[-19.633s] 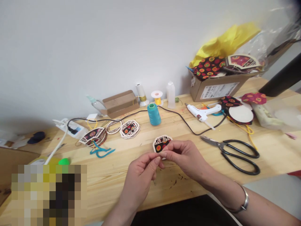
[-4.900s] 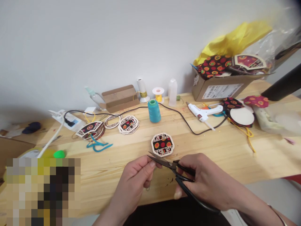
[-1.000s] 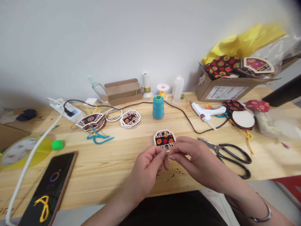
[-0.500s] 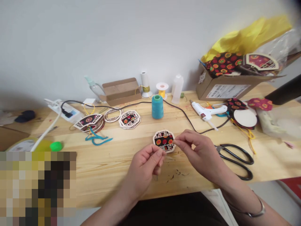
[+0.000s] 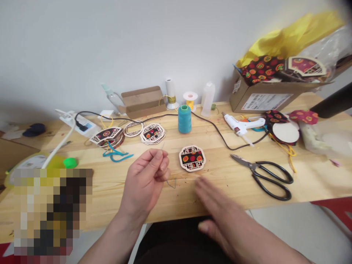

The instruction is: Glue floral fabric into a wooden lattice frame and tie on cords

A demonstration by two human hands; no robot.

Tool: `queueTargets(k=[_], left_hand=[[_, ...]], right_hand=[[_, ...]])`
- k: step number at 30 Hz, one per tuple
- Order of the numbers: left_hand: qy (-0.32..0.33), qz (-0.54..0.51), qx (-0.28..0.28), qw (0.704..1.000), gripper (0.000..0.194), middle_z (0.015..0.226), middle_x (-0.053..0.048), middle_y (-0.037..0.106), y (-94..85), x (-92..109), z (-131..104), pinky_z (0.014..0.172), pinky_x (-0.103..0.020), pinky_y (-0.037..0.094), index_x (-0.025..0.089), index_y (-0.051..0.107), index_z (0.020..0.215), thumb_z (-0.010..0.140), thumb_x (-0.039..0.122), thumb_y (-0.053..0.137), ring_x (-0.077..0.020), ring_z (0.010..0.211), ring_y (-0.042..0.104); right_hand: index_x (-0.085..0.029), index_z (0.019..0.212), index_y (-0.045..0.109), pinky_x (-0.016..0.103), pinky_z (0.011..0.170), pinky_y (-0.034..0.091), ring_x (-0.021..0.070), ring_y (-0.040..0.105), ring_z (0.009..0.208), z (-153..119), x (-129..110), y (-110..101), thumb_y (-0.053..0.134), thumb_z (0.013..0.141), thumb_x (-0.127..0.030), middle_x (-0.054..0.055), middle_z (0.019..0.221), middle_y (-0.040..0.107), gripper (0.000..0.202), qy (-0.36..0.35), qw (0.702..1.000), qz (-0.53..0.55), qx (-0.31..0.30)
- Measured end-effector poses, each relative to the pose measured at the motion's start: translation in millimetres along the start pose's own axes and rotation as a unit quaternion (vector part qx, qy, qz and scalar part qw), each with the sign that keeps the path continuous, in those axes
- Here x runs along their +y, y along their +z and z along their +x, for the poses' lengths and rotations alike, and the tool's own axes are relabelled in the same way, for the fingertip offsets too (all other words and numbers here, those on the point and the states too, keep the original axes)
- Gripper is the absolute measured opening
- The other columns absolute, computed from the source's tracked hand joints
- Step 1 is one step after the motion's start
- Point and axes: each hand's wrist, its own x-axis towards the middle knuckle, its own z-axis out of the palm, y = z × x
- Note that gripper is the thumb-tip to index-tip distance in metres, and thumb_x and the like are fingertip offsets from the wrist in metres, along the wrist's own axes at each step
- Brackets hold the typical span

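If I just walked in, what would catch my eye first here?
Probably the bright yellow sheet rising over the box at the back right, then the teal spool standing mid-table. Nearer, the left hand pinches a thin thread left of the patterned panel, and black-handled scissors lie to its right.

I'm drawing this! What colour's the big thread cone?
The thread cone is teal blue, clearest in the head view.

The medallion [image 5: 192, 158] shows black fabric with red and orange flowers behind a pale, wood-coloured lattice, while the thread cone [image 5: 184, 121] is teal, the scissors [image 5: 252, 167] black-handled with grey blades, the glue gun [image 5: 242, 125] white, the cap [image 5: 70, 162] bright green and the crumpled sheet [image 5: 291, 36] yellow.
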Motion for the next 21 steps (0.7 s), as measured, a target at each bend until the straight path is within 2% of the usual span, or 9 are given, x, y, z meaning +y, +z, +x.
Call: queueTargets(k=[2,3,7,9,11,13,16,18,21], left_hand=[[0.01,-0.001,-0.005,1.0,0.007,0.053,0.003,0.045,0.3,2.4,-0.9,0.041,-0.015,0.025,0.012,0.064,0.073,0.079,0.016,0.065,-0.0045,0.047,0.032],[0.014,-0.002,-0.007,1.0,0.007,0.053,0.003,0.045,0.5,3.1,-1.6,0.041,-0.015,0.025,0.012,0.064,0.073,0.078,0.016,0.065,-0.0046,0.047,0.032],[0.021,0.002,-0.005,1.0,0.007,0.053,0.003,0.045,2.1,3.2,-5.5,0.041,-0.015,0.025,0.012,0.064,0.073,0.079,0.016,0.064,-0.0049,0.048,0.032],[0.018,0.005,-0.006,1.0,0.008,0.053,0.003,0.045,3.2,2.8,-6.6,0.041,-0.015,0.025,0.012,0.064,0.073,0.079,0.016,0.064,-0.0049,0.048,0.032],[0.016,0.009,-0.013,1.0,0.008,0.053,0.003,0.045,4.4,2.9,-6.6,0.041,-0.015,0.025,0.012,0.064,0.073,0.08,0.017,0.064,-0.0048,0.048,0.032],[0.016,0.009,-0.019,1.0,0.008,0.054,0.003,0.045,5.4,3.5,-5.9,0.041,-0.015,0.025,0.012,0.064,0.073,0.08,0.017,0.064,-0.0047,0.048,0.031],[0.014,0.006,-0.024,1.0,0.009,0.055,0.003,0.046,5.7,4.9,-4.7,0.041,-0.014,0.025,0.012,0.065,0.073,0.08,0.017,0.064,-0.0045,0.048,0.03],[0.009,0.003,-0.027,1.0,0.01,0.055,0.003,0.046,5.5,5.5,-4.2,0.042,-0.014,0.025,0.012,0.064,0.073,0.081,0.017,0.063,-0.0045,0.048,0.03],[0.001,0.003,-0.031,1.0,0.011,0.054,0.003,0.045,5.8,5.4,-3.9,0.042,-0.014,0.025,0.012,0.064,0.073,0.082,0.017,0.062,-0.0044,0.048,0.03]], right_hand=[[-0.018,0.14,0.041,0.032,0.106,0.039,0.0211,0.042,0.131,-2.9,-6.0,-4.4,0.05,0.091,-0.03,0.007,0.143,0.043,0.051,-0.115,0.972,0.138,-0.155],[-0.023,0.14,0.041,0.028,0.107,0.037,0.0172,0.041,0.131,-3.1,-7.1,-6.3,0.049,0.091,-0.027,0.003,0.143,0.044,0.049,-0.143,0.955,0.189,-0.18],[-0.024,0.144,0.03,0.04,0.114,0.022,0.0211,0.022,0.14,3.4,-3.9,0.1,0.046,0.093,-0.033,0.005,0.151,0.026,0.055,-0.092,0.965,0.236,-0.065],[-0.02,0.141,0.039,0.039,0.111,0.028,0.0228,0.031,0.136,9.4,-3.0,8.1,0.04,0.094,-0.044,0.008,0.147,0.035,0.052,-0.151,0.929,0.295,-0.164],[-0.018,0.135,0.048,0.035,0.108,0.033,0.0211,0.043,0.129,13.1,-1.9,13.6,0.031,0.095,-0.05,0.01,0.139,0.048,0.055,-0.203,0.865,0.372,-0.269],[-0.018,0.134,0.049,0.034,0.109,0.031,0.0196,0.044,0.129,10.5,4.9,16.2,0.025,0.096,-0.049,0.01,0.137,0.051,0.055,-0.195,0.846,0.405,-0.286],[-0.023,0.136,0.046,0.036,0.112,0.027,0.0202,0.037,0.133,-6.0,36.1,23.9,0.032,0.097,-0.041,0.006,0.142,0.045,0.046,-0.126,0.904,0.315,-0.261],[-0.026,0.137,0.046,0.039,0.108,0.034,0.0227,0.045,0.128,-18.4,67.4,36.7,0.035,0.096,-0.041,0.005,0.138,0.05,0.045,-0.033,0.953,0.229,-0.195],[-0.029,0.115,0.067,0.041,0.096,0.048,0.0277,0.058,0.113,-21.6,104.9,64.9,0.038,0.092,-0.044,0.006,0.116,0.067,0.04,0.074,0.986,0.142,0.051]])
